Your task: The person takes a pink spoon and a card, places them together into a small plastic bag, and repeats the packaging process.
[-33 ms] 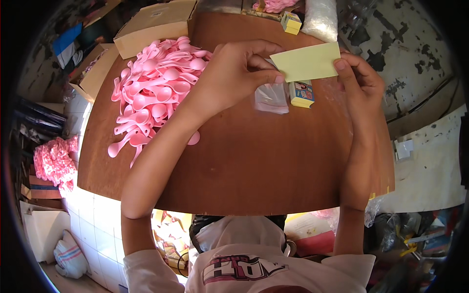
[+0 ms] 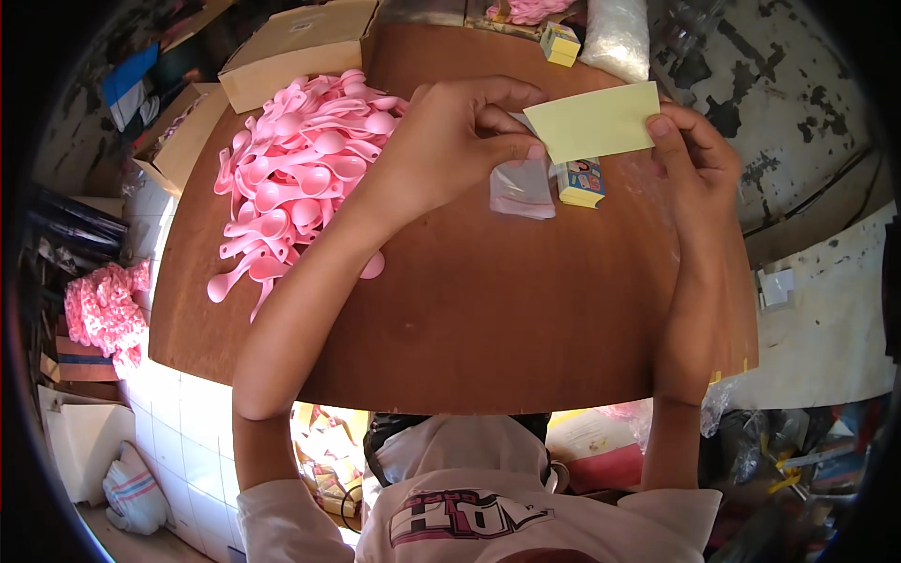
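My right hand point(image 2: 696, 155) pinches the right end of a pale yellow card point(image 2: 593, 124) between thumb and fingers. At the card's left end, my left hand point(image 2: 469, 127) is closed in a pinch, with a sliver of clear plastic bag point(image 2: 517, 119) showing between thumb and forefinger; most of that bag is hidden. Below the card, a stack of clear plastic bags point(image 2: 522, 195) lies on the brown table point(image 2: 488, 310). Beside it stands a stack of printed cards point(image 2: 582, 185) with yellow edges, partly covered by the held card.
A heap of pink plastic measuring spoons point(image 2: 305, 178) fills the table's left side, partly behind my left forearm. Behind it sits a closed cardboard box point(image 2: 298, 47), with an open carton point(image 2: 178, 136) further left. At the back are a small yellow block point(image 2: 559, 44) and a filled clear bag point(image 2: 616, 38).
The yellow card has shifted slightly to the right and curves a little more. My right hand has moved a touch with it; my left hand stays in place.
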Motion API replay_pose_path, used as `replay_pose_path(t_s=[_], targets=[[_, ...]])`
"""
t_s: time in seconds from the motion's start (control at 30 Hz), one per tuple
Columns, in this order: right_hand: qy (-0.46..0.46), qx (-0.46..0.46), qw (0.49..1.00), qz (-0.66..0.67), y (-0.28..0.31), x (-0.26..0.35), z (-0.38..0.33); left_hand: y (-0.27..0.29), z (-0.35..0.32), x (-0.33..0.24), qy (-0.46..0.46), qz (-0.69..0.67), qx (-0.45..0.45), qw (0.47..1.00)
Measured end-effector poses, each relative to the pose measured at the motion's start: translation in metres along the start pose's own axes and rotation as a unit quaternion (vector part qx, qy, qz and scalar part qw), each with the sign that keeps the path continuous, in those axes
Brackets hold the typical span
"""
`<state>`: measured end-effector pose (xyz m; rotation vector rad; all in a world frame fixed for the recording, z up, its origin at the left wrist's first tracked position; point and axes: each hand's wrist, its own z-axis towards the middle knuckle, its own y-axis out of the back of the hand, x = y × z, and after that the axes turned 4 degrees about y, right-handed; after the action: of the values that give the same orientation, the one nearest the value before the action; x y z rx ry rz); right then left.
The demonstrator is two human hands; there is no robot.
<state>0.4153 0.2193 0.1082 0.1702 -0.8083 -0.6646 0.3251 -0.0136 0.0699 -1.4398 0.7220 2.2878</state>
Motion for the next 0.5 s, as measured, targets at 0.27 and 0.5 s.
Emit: replay_pose_path(t_s=[0.27, 0.5], targets=[[-0.080, 0.054, 0.995, -0.015, 0.000, 0.001, 0.000, -0.001, -0.001, -0.006, 0.005, 0.010, 0.011, 1.000], [-0.056, 0.118, 0.990, 0.053, -0.021, 0.006, -0.005, -0.008, -0.004, -0.002, -0.021, 0.006, 0.058, 0.998]])
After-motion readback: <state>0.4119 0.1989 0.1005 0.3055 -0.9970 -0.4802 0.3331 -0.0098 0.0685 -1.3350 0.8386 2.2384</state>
